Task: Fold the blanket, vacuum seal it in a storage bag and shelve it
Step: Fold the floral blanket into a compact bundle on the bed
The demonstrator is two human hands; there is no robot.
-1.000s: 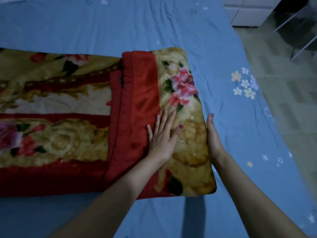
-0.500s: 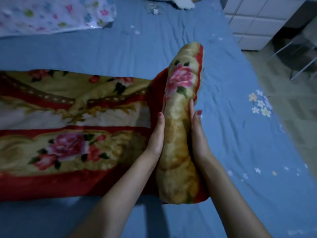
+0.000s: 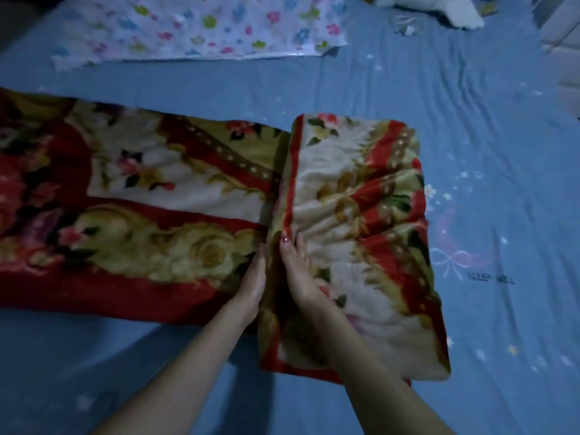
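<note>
The red, cream and gold floral blanket lies as a long strip across the blue bed sheet. Its right end is folded into a thick bundle. My left hand rests with straight fingers against the bundle's left edge, in the crease where it meets the flat strip. My right hand presses on top of the bundle near that same edge, and the fabric wrinkles outward from its fingertips. A flower-printed plastic storage bag lies flat at the far side of the bed.
A white plush item and a small clear plastic piece lie at the bed's far right. White furniture stands beyond the right edge. Bare sheet stretches right of the bundle and in front of the blanket.
The folded end, held upright between both hands half a second ago, has tipped over to the left onto the strip. My right hand now lies on top and my left at its edge.
</note>
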